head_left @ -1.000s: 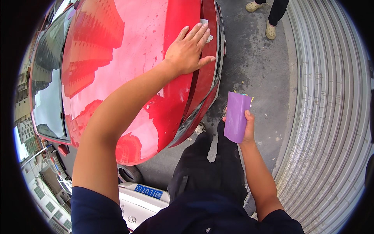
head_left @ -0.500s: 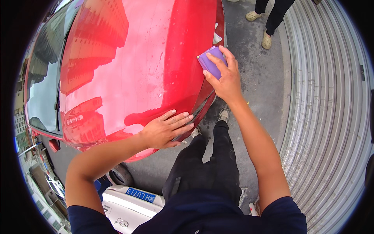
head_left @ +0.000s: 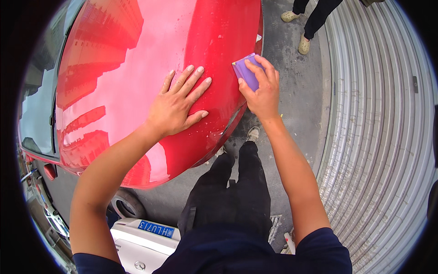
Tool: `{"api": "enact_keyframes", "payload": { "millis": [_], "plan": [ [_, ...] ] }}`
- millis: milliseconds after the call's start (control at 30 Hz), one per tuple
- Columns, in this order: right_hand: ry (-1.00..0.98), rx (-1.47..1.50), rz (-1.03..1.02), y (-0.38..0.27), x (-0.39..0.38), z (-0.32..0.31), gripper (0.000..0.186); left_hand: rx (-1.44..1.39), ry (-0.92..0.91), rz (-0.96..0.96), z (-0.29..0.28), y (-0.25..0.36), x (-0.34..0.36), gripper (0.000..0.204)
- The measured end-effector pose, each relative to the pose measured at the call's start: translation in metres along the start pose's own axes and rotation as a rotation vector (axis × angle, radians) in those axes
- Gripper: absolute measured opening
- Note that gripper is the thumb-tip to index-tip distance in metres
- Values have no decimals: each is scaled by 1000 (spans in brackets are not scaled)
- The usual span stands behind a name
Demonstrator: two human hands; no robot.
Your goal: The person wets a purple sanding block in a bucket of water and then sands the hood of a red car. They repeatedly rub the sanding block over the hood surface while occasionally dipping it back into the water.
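Under my hands lies the glossy red car hood (head_left: 150, 59), dotted with small wet spots or specks and mirroring nearby buildings. My left hand (head_left: 179, 102) rests flat on it with the fingers spread. At the hood's front right edge, my right hand (head_left: 262, 89) grips a purple sanding pad (head_left: 251, 73) between thumb and fingers. The pad looks like a flat block with a thin layered edge. Its underside is hidden, and I cannot tell whether it touches the paint.
A ribbed metal shutter (head_left: 378, 137) runs along the right. Another person's legs (head_left: 317, 18) stand at the far right of the car. Behind me are a loose tire (head_left: 128, 204) and a white car (head_left: 141, 244). Grey pavement (head_left: 296, 91) lies between hood and shutter.
My left hand has slid away from the hood's near front edge, farther up onto its surface, with fingers spreading. The right hand still holds the purple pad near the same edge.
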State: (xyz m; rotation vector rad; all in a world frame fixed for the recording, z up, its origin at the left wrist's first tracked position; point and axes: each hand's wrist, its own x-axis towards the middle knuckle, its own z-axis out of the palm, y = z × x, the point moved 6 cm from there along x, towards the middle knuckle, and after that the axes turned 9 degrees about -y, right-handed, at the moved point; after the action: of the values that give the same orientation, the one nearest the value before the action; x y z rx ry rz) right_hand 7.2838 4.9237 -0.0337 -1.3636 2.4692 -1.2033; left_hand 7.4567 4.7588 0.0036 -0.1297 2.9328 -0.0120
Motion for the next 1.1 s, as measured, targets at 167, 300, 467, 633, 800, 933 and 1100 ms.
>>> {"api": "enact_keyframes", "payload": {
  "millis": [167,300,467,633,800,933,1100],
  "plan": [
    [70,-49,-103,-11,-16,0,54,-23,-60,-1,3,-1,1,83],
    [16,11,-20,-3,-7,3,51,-9,-48,-14,3,-1,-1,83],
    [40,-44,-92,-3,-7,1,49,8,-38,-23,7,-1,2,80],
    [5,10,-89,5,-1,3,48,26,-12,-18,7,-2,4,79],
    [40,-22,-121,8,1,2,47,62,9,-13,8,-2,4,80],
    [2,13,-177,8,-1,5,47,66,-39,-32,12,-3,4,80],
    [56,13,-166,12,1,1,47,59,45,-8,10,1,-2,79]
  ]
}}
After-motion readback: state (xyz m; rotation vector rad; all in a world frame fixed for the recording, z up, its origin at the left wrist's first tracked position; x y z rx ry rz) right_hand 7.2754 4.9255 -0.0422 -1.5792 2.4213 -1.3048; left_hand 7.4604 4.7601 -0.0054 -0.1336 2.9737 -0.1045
